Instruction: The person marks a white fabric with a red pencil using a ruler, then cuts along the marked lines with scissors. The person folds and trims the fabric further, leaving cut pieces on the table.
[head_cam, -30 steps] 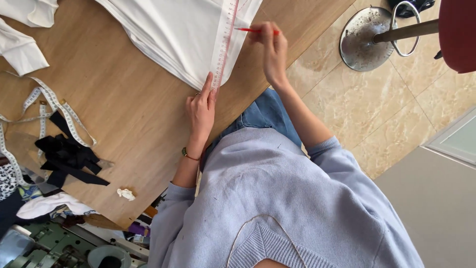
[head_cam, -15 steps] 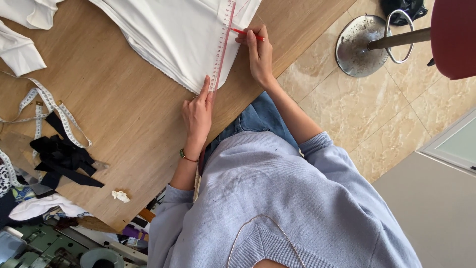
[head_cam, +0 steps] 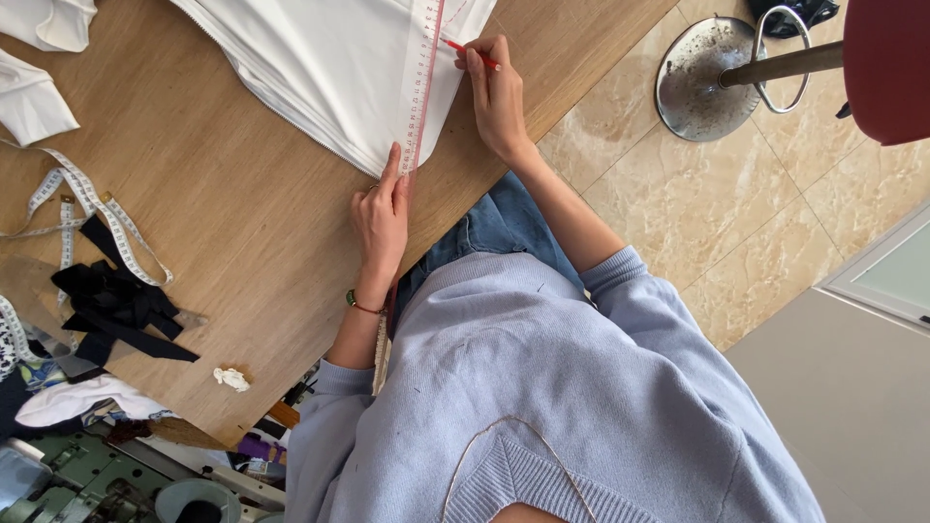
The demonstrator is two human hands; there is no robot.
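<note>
From my remote seat I see a wooden table (head_cam: 223,223) filling the left of the view, a stack of white fabric (head_cam: 339,68) lying across its top edge, folded to a point aimed at the person's body. The cloth is plain, smooth and layered, its left edge showing thin stacked lines. A clear ruler with red markings (head_cam: 421,82) lies along the fabric's right side, running up out of view. The left hand (head_cam: 381,218) lies flat, fingers together, forefinger pressing the ruler's near end. The right hand (head_cam: 496,92) has its fingers closed narrowly around a red pencil (head_cam: 470,53), whose tip meets the cloth just beside the ruler. A white tape measure (head_cam: 92,208) curls at the left, touching scraps of black fabric (head_cam: 111,305).
</note>
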